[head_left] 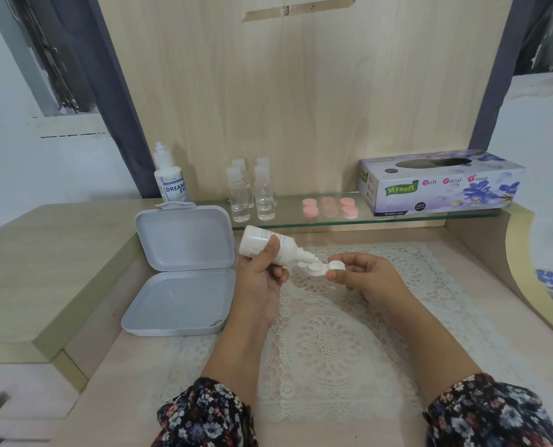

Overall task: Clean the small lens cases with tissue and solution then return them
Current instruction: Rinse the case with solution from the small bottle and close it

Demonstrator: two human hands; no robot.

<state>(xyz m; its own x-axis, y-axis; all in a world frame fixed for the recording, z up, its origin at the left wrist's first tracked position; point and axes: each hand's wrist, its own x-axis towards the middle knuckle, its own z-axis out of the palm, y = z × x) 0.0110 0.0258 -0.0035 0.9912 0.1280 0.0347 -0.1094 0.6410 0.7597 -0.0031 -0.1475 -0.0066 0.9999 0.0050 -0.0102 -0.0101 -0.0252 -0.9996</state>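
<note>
**Solution bottle tipped over an open lens case**

Wood-grain desk (101, 359) and a lace mat (333, 343) are lying under both hands. The left hand (262, 279) is gripping a white solution bottle (262, 243), fingers curled round it, tilting its nozzle down over a white lens case (320, 269). The right hand (365, 279) is pinching that case at its right end, above the mat. An open grey box (181, 269) is sitting to the left. On the glass shelf (397, 217) behind, pink lens cases (330, 206) are lying between clear bottles (251, 191) and a tissue box (439, 182); another solution bottle (170, 175) is standing at the left.
</note>
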